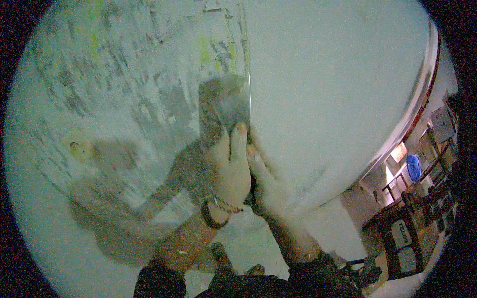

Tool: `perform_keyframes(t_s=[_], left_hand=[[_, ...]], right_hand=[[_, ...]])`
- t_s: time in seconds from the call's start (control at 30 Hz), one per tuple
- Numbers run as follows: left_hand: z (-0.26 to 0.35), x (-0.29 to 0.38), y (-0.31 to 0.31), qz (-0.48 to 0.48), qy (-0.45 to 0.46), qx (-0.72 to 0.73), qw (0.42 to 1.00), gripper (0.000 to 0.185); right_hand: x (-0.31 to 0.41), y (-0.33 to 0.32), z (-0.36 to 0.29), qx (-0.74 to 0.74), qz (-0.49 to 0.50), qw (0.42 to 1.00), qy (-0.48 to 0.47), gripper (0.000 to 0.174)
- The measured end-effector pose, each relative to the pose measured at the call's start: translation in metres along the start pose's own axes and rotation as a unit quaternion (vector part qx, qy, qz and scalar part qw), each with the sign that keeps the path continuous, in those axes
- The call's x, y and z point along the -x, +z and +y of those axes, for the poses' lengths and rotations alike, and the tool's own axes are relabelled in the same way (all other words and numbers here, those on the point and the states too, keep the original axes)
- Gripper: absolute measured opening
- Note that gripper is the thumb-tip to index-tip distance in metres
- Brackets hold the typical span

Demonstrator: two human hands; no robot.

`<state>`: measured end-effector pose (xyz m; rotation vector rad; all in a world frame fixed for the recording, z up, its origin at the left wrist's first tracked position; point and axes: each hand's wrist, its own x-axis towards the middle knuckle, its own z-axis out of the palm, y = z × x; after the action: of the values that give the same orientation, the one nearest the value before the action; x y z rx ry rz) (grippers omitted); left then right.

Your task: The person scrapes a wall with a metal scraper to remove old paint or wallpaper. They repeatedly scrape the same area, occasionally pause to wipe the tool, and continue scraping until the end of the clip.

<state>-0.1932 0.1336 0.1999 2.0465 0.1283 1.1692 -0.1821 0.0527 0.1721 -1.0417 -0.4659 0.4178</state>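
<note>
Patchy pale surface (123,111) with grey streaks and yellow-green spots lies on the left, meeting a smooth whitish surface (328,85) along a straight edge. My left hand (234,167), with bracelets at its wrist, points up beside that edge, fingers together. A dark, roughly rectangular patch (223,98) shows above its fingertips; whether it is a flat thing or a shadow cannot be told. My right hand (270,190) is blurred and lies close on the right, its fingertips near the left hand. Anything between the hands or under the palms is hidden.
At the left is a round yellowish spot (79,145) with a dark mark. The smooth surface ends in a curved rim (421,100) at right. Beyond it are a blue rounded object (413,168), a dark-framed item bearing writing (387,242) and cluttered racks. My shoes show below.
</note>
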Motion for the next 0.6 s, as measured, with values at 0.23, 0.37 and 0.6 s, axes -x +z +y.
perform_keyframes(t_s=[0.23,0.37,0.6], left_hand=[[0.013,0.001,0.01,0.051,-0.093,0.122,0.987,0.039],[0.018,-0.003,0.014,-0.005,-0.025,0.055,0.998,0.036],[0.031,-0.031,0.016,0.003,-0.052,0.05,0.997,0.037]], right_hand=[[0.004,0.007,-0.024,0.046,0.094,0.994,0.031,0.04],[0.006,-0.004,-0.043,0.058,0.029,0.998,0.026,0.045],[-0.01,-0.006,-0.055,0.107,0.033,0.993,-0.049,0.049]])
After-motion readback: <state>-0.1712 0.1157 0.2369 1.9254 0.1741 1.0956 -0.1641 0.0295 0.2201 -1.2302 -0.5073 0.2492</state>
